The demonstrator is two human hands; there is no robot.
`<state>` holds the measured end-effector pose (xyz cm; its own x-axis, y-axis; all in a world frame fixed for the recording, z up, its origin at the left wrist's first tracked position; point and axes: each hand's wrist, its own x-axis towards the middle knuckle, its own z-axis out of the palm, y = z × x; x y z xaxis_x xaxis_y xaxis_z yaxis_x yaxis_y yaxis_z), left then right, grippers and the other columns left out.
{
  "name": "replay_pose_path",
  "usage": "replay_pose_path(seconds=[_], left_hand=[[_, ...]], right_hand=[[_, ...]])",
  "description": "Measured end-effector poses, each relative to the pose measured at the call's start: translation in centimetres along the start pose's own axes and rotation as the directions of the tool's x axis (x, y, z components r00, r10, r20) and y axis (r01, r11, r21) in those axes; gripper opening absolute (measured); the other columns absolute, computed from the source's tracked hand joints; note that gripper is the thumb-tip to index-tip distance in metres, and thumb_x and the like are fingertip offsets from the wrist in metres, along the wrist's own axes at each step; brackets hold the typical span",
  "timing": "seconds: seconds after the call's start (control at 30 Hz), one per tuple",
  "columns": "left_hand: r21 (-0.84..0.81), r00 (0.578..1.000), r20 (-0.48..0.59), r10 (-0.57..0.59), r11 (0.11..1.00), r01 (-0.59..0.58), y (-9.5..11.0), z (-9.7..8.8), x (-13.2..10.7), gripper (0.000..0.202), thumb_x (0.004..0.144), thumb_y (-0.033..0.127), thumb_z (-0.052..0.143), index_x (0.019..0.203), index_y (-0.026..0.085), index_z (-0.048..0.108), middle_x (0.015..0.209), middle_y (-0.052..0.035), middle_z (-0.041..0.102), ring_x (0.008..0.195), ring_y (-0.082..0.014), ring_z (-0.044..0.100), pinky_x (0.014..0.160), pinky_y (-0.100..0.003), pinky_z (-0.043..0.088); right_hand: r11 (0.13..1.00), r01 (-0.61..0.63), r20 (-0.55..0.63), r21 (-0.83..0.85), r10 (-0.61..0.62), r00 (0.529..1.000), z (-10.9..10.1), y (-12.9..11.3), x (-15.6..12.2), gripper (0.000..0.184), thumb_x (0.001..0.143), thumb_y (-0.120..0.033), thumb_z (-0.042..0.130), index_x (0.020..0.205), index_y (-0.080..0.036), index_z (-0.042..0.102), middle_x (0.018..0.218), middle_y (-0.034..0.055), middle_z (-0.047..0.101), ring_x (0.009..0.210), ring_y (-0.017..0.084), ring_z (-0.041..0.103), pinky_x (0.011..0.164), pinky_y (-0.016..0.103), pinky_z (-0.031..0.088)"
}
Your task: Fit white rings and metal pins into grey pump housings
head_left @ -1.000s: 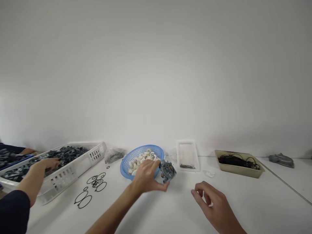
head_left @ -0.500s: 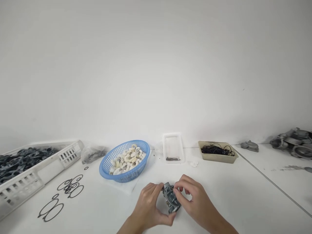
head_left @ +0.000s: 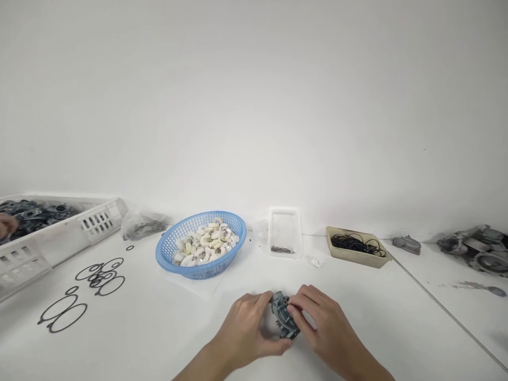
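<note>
- Holding the grey metal part [head_left: 282,313] in my left hand [head_left: 246,325], I have its thumb below and its fingers above, the grip clamped on the part.
- My right hand [head_left: 327,328] meets the upper right of the same part, thumb and fingertips drawn in close; I cannot tell whether that grip pinches the part itself or something small against it.
- The part sits tilted between my two hands, in front of me; I cannot tell whether it touches the white worktop [head_left: 159,344].
- To my left, two large black rings [head_left: 68,319] lie side by side, with a cluster of thinner loops [head_left: 95,280] just beyond them.
- Over on my right, a thin grey strip [head_left: 448,311] runs slantwise, and a small dark flat piece [head_left: 497,291] lies beyond it near a smudge.
- Past my hands, a blue basket [head_left: 206,272] holds a heap of white and cream curved pieces [head_left: 212,244].
- Right of that are some crumpled white scraps [head_left: 317,262].
- Behind the scraps stand a white tray [head_left: 286,225] with thin metal pins [head_left: 281,250] at its near end, and a beige tray [head_left: 359,258] of tangled black loops [head_left: 355,243].
- Farther right come a grey lump [head_left: 407,244] and a pile of grey castings [head_left: 482,248].
- Far left, a clear bag [head_left: 143,225] rests beside a white crate [head_left: 67,244] of dark parts [head_left: 37,214], where another person's hand [head_left: 7,226] reaches in.
- A pale wall [head_left: 254,106] closes off the back.
</note>
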<state>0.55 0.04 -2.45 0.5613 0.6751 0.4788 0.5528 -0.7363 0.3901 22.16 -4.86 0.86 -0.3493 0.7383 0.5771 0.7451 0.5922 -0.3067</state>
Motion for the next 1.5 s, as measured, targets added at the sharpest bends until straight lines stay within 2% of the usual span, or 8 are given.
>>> replay_pose_path(seconds=[0.23,0.5,0.63,0.8,0.93,1.1,1.3,1.5], left_hand=[[-0.013,0.995,0.102,0.012,1.000,-0.011,-0.3,-2.4,0.6,0.061,0.060,0.054,0.094,0.105,0.025,0.066,0.095,-0.0040,0.074,0.091,-0.0307,0.071,0.081,-0.041,0.055],[-0.042,0.990,0.137,-0.010,0.999,0.016,-1.9,-3.8,0.3,0.077,0.066,0.041,0.090,0.137,0.028,0.062,0.122,-0.0090,0.075,0.112,-0.0357,0.070,0.100,-0.047,0.056],[-0.076,0.999,0.036,-0.011,0.997,0.014,-1.8,-5.1,0.3,0.058,0.073,0.023,0.074,0.130,0.030,0.067,0.114,-0.0040,0.078,0.106,-0.0298,0.073,0.097,-0.042,0.058],[-0.072,0.972,-0.217,-0.090,0.995,0.076,-2.3,-8.9,1.3,0.022,0.094,0.030,0.057,0.107,0.023,0.074,0.096,-0.0038,0.079,0.088,-0.0213,0.074,0.081,-0.031,0.057],[0.203,0.918,-0.198,-0.343,0.902,0.381,-6.1,-14.6,3.3,0.035,0.103,0.046,0.046,0.114,0.026,0.073,0.100,-0.0015,0.080,0.091,-0.0205,0.074,0.081,-0.030,0.054],[0.377,0.895,-0.080,-0.440,0.817,0.436,-13.3,-19.5,6.8,0.028,0.099,0.031,0.053,0.112,0.022,0.076,0.103,-0.0055,0.080,0.093,-0.0243,0.073,0.080,-0.033,0.054],[0.543,0.873,0.074,-0.482,0.753,0.370,-17.8,-18.0,8.7,0.027,0.105,0.034,0.064,0.124,0.017,0.069,0.125,-0.0104,0.070,0.113,-0.0251,0.068,0.100,-0.047,0.056],[0.604,0.839,0.096,-0.535,0.702,0.378,-19.8,-17.0,8.3,0.028,0.103,0.032,0.067,0.125,0.016,0.067,0.130,-0.0108,0.066,0.117,-0.0268,0.066,0.101,-0.049,0.056]], right_hand=[[0.985,-0.075,0.043,0.152,0.069,0.997,0.5,0.2,-0.2,0.020,0.109,-0.028,0.047,0.112,-0.025,0.067,0.101,0.0058,0.066,0.091,0.021,0.064,0.078,0.031,0.055],[0.870,-0.289,0.088,0.400,0.277,0.957,0.2,0.4,-0.2,0.038,0.114,-0.046,0.037,0.130,-0.029,0.067,0.129,0.0067,0.067,0.121,0.024,0.062,0.102,0.036,0.055],[0.869,-0.298,0.122,0.395,0.272,0.955,0.3,0.5,-0.2,0.041,0.113,-0.050,0.039,0.137,-0.030,0.066,0.137,0.0072,0.064,0.127,0.025,0.059,0.108,0.039,0.053],[0.898,-0.297,0.216,0.326,0.235,0.948,0.8,0.9,-0.5,0.045,0.112,-0.054,0.037,0.140,-0.030,0.064,0.138,0.0081,0.064,0.127,0.027,0.060,0.108,0.041,0.053],[0.931,-0.277,0.218,0.238,0.227,0.949,1.5,1.5,-0.8,0.045,0.112,-0.053,0.035,0.140,-0.033,0.064,0.135,0.0054,0.066,0.126,0.027,0.061,0.108,0.041,0.052],[0.983,-0.143,0.140,0.112,0.126,0.982,1.5,1.6,-0.5,0.040,0.112,-0.046,0.039,0.137,-0.032,0.066,0.131,0.0039,0.069,0.118,0.027,0.066,0.104,0.040,0.054],[0.998,-0.057,0.032,0.035,0.055,0.998,0.8,1.6,0.0,0.032,0.110,-0.036,0.049,0.134,-0.029,0.068,0.128,0.0026,0.072,0.114,0.024,0.069,0.095,0.032,0.058],[0.999,-0.025,-0.046,-0.022,0.024,0.999,1.2,2.7,-0.3,0.029,0.108,-0.034,0.052,0.131,-0.029,0.069,0.122,0.0023,0.075,0.109,0.025,0.072,0.093,0.032,0.059]])
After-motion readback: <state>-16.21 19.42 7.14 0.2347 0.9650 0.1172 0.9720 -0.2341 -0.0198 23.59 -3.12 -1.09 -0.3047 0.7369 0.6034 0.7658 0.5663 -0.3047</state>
